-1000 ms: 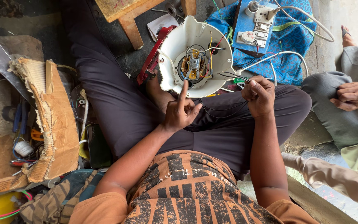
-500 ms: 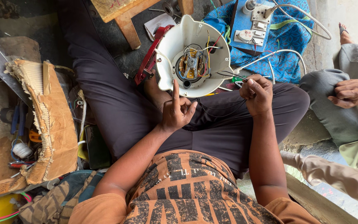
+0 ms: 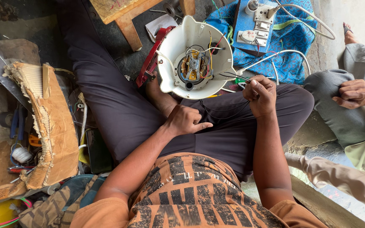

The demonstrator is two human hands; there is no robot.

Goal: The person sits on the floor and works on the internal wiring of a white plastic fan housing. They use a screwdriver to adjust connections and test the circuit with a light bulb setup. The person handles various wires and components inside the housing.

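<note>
Wires (image 3: 233,77) pinched in right hand (image 3: 260,95) beside white motor housing (image 3: 195,57), left hand (image 3: 185,121) loosely curled, empty; tug could snap leads.

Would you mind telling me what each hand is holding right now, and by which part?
The right hand pinches thin dark wires near their free ends, leading from the white housing. The left hand holds nothing; it rests on the lap.
</note>
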